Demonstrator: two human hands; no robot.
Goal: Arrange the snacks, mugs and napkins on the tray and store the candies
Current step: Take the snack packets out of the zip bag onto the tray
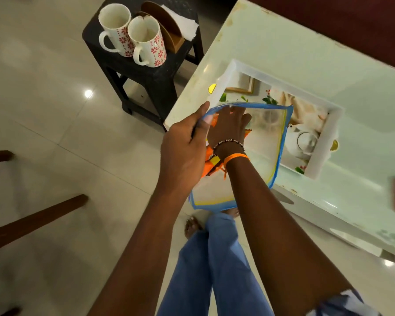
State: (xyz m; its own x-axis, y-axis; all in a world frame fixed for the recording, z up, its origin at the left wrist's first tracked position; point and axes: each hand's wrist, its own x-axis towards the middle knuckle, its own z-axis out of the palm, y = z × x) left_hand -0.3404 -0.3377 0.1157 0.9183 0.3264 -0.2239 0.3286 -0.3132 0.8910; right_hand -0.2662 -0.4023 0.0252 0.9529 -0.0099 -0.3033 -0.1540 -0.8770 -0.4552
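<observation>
Clear zip pouch with blue edging [263, 142] held up over the near corner of the pale green table [283, 53], partly overlapping the white rectangular tray with a printed teapot picture [324, 142]. Long axis running from lower left to upper right, open mouth facing left toward the wrists, bottom end pointing off toward the tray. Left hand [184, 151] pinching the pouch's upper-left rim, thumb on top, fingers curled under the blue edge. Right hand [229, 126] shoved inside through the opening, fingers loosely spread and seen through the plastic; beaded bracelet and orange thread on that wrist. Orange candy wrappers [211, 164] bunched at the mouth right between the two wrists; can't tell if the right hand actually grips any. Small yellow half-round candy [212, 88] lying on the table just beside the tray's far-left corner. Way over on the black stool [144, 71]: two white mugs with red flower print [132, 34] touching each other, upright, handles facing left, and a wooden holder with white napkins [176, 26] right behind them.
</observation>
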